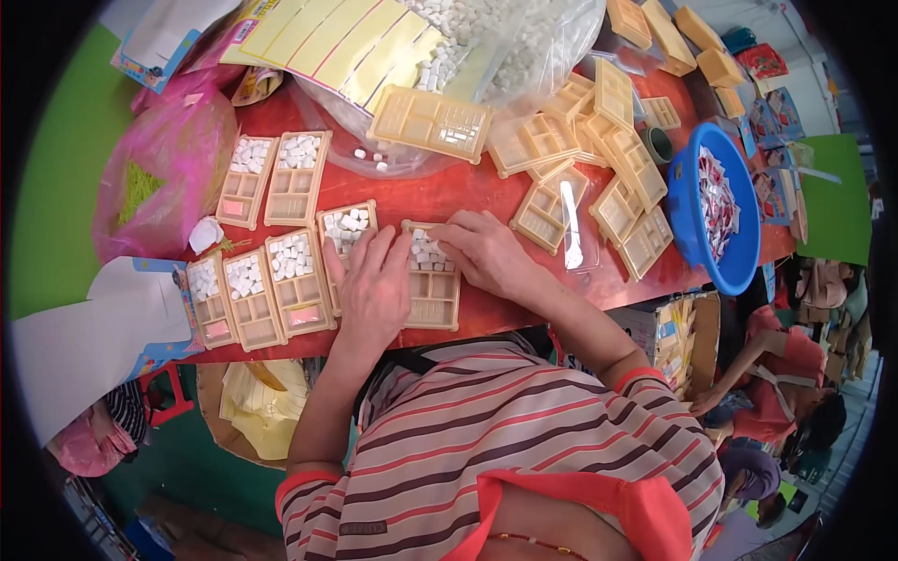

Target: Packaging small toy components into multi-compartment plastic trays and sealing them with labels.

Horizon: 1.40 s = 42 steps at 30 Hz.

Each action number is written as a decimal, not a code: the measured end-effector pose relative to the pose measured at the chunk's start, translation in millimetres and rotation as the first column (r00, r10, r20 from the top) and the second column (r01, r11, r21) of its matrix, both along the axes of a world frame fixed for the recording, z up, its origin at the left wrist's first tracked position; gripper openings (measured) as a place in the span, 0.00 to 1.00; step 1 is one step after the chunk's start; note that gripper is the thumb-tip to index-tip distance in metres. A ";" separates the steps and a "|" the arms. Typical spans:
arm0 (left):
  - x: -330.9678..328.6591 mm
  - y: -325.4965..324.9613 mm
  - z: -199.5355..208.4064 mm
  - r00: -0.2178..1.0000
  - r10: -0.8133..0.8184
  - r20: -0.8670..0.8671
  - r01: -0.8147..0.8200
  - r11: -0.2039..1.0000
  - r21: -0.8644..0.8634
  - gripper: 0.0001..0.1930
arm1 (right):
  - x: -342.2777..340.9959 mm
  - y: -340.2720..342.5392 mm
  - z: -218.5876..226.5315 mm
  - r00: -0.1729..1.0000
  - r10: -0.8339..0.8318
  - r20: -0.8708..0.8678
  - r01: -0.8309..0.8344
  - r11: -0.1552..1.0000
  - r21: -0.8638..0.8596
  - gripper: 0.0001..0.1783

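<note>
A beige compartment tray [432,313] lies in front of me, its upper compartment filled with small white blocks [427,252]. My right hand [491,257] rests at that tray's right side, fingers loosely bent and touching the blocks. Stretched fingers of my left hand [374,280] lie between this tray and a neighbouring filled tray [360,210], partly covering the latter. Further left stand three filled trays in a row, including one tray [296,266] with a pink packet [304,315] in its lower part. Two more filled trays [297,178] lie behind them.
Stacked beige trays [613,159] and a blue basin [686,201] of small packets are at the right. A clear bag [552,56] of white blocks lies at the back, under a tray [430,126]. A pink bag [178,168] is on the left. Other people sit around.
</note>
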State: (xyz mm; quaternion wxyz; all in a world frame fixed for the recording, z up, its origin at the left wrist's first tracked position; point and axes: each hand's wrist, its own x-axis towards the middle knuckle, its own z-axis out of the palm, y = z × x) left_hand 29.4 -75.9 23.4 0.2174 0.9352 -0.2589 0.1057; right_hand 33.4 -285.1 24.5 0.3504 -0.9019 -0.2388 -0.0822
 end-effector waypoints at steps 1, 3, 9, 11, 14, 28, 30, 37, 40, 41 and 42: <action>-3.6 -0.5 -2.3 1.000 -0.003 -0.004 0.003 1.000 -0.010 0.17 | -1.2 -0.8 -0.4 1.000 0.003 0.000 -0.003 1.000 0.000 0.11; -9.4 -3.1 -4.3 1.000 -0.001 -0.008 0.001 1.000 -0.020 0.18 | -3.4 -1.6 -2.0 0.995 -0.026 -0.091 0.034 0.996 0.079 0.13; -17.5 -7.2 -8.9 0.998 -0.052 -0.047 0.052 0.999 0.005 0.23 | -6.5 -0.3 -0.2 0.997 -0.053 -0.060 0.057 0.996 0.067 0.12; -18.2 -4.3 -7.7 0.997 -0.048 -0.061 0.047 0.999 -0.018 0.24 | -8.9 -5.0 1.8 0.998 -0.045 -0.037 0.047 0.997 0.058 0.15; -19.1 -3.4 -4.7 0.996 -0.048 -0.078 0.049 0.999 -0.002 0.26 | -16.1 -5.4 6.4 0.999 0.009 0.031 -0.007 0.999 -0.054 0.23; -27.6 0.3 -9.4 0.994 -0.042 -0.104 0.041 0.999 -0.010 0.27 | -35.6 3.8 -11.2 0.995 0.088 -0.046 -0.098 0.949 -0.299 0.45; -28.4 6.7 -6.1 0.994 -0.025 -0.109 0.022 0.999 -0.028 0.27 | -36.4 7.3 -7.9 0.996 0.083 -0.028 -0.087 0.963 -0.254 0.45; -20.4 18.7 -9.7 0.996 0.047 -0.075 -0.046 0.999 0.012 0.27 | -30.0 19.0 -13.0 0.987 0.157 -0.029 -0.154 0.883 -0.443 0.49; -17.3 18.7 -3.0 0.995 0.021 -0.097 -0.022 1.000 -0.004 0.28 | -27.1 19.7 -14.6 0.988 0.155 -0.029 -0.151 0.883 -0.444 0.49; -16.2 17.3 0.4 0.995 0.001 -0.101 -0.002 1.000 -0.018 0.29 | -25.4 19.8 -13.3 0.988 0.153 -0.031 -0.152 0.891 -0.428 0.49; -14.2 16.1 1.8 0.996 0.004 -0.087 -0.005 1.000 -0.017 0.29 | -22.7 21.0 -12.8 0.988 0.157 -0.016 -0.148 0.891 -0.430 0.49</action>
